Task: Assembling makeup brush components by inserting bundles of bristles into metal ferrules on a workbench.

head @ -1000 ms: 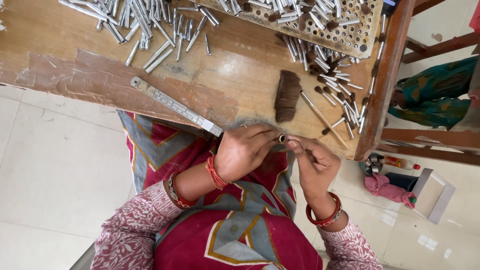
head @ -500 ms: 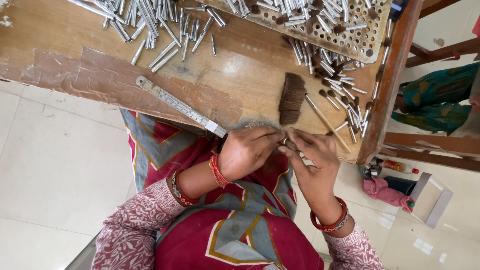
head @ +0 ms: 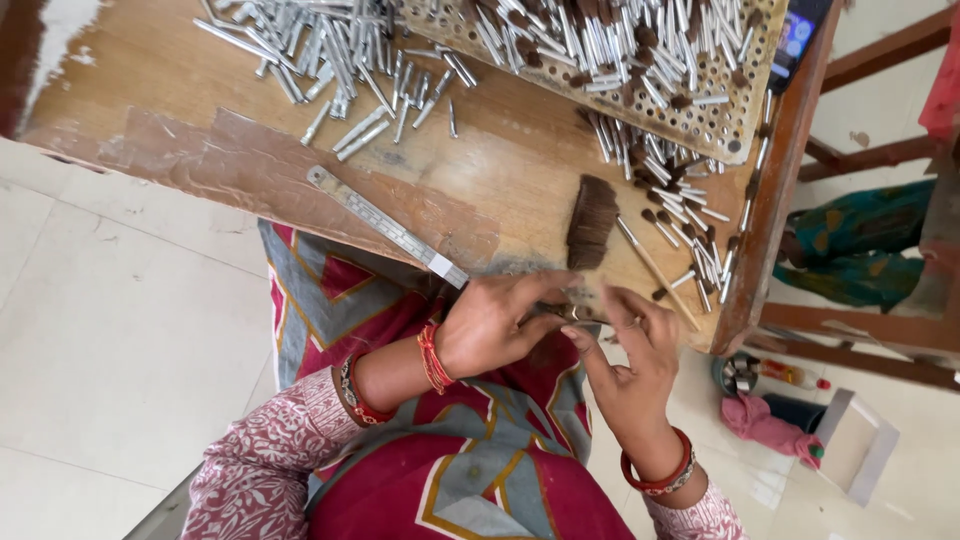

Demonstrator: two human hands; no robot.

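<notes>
1. Between your two hands, at lower centre of the frame just off the counter's (head: 250,90) near edge, you hold a small metal tube (head: 577,314); it is mostly hidden, so its full shape is unclear.
2. It looks light, stiff and smooth, likely slippery; take it by its sides with fingertips.
3. Your left hand (head: 497,322) pinches the small metal tube, fingers curled; your right hand (head: 633,362) has its fingers loosely spread, fingertips meeting the same piece.
4. Just above lies a dark bristle bundle (head: 592,221), soft and easily scattered.
5. A steel ruler (head: 388,227) lies slanted at centre left.
6. Loose silver tubes (head: 330,55) are heaped at upper centre; a perforated tray (head: 715,125) at upper right holds more.
7. A small white carton (head: 852,444) sits on the floor, lower right.
</notes>
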